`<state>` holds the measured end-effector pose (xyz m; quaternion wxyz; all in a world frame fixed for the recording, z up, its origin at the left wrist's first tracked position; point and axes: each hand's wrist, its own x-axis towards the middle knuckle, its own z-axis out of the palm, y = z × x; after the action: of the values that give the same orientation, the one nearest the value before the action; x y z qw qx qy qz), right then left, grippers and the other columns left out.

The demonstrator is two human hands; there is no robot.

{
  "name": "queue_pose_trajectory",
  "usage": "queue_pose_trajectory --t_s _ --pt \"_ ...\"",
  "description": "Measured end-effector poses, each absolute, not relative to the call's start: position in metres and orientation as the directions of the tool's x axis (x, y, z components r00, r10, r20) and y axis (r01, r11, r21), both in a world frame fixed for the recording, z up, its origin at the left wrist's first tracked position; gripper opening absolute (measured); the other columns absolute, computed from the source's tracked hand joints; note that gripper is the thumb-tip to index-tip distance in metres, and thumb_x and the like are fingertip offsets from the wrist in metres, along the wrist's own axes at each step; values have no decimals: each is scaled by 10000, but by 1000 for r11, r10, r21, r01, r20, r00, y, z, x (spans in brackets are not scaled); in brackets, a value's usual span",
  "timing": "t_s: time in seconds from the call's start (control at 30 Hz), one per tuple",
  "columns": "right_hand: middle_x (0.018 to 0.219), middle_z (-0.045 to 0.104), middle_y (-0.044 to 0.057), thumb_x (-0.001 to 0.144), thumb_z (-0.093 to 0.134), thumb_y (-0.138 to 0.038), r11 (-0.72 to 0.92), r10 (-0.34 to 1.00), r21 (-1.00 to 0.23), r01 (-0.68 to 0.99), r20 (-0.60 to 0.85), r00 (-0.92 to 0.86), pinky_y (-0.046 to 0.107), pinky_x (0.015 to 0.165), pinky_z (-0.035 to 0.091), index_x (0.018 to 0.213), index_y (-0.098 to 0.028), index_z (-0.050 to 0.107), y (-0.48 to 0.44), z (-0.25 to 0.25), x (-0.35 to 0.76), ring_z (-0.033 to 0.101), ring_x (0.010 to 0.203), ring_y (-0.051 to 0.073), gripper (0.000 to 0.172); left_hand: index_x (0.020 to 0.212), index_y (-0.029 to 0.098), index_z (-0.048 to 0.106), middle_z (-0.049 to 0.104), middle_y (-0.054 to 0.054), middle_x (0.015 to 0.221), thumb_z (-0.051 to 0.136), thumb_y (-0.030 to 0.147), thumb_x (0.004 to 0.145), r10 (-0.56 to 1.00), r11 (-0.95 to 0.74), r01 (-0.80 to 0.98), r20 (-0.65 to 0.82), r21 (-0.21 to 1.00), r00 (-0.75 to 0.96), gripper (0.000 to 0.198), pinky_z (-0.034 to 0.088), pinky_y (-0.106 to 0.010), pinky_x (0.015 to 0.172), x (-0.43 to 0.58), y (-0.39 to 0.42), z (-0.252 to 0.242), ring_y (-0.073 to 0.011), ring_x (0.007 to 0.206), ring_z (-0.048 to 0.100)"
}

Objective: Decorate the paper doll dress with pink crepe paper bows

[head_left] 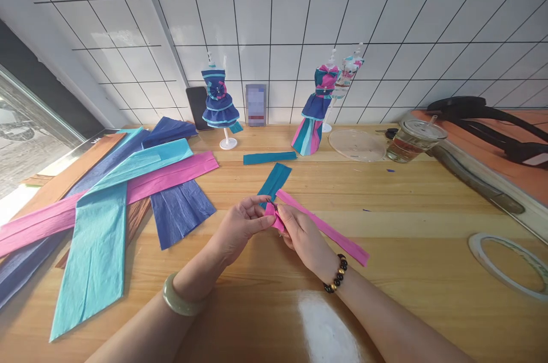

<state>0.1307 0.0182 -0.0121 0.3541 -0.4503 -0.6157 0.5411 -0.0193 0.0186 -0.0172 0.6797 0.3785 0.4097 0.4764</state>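
Note:
A small folded piece of pink crepe paper (277,219) is pinched between both hands over the middle of the table. My left hand (245,220) grips its left side with thumb and fingers closed. From the other side, my right hand (305,233) pinches the same piece, and its fingertips are partly hidden. A long pink strip (338,233) lies on the wood beyond and beside my right hand. Just past my fingers lies a teal strip (275,179), partly covered by them. Another teal strip (269,157) rests farther back.
Turquoise (100,249), pink and blue crepe sheets overlap at the left. Small dress forms in blue (220,97) and striped paper dresses (314,112) stand by the tiled wall. A lidded cup (415,140), clear disc (357,145) and tape ring (475,249) sit at the right.

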Motion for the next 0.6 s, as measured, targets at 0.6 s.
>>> queue_pose_trajectory --t_s 0.6 --pt "553 273 -57 900 293 -492 1 930 -986 167 -61 -361 208 402 242 721 -196 456 19 -15 132 270 452 85 382 1006 168 593 609 9 688 754 220 626 958 258 -330 -195 908 212 417 427 -276 699 -20 19 -19 -122 661 580"
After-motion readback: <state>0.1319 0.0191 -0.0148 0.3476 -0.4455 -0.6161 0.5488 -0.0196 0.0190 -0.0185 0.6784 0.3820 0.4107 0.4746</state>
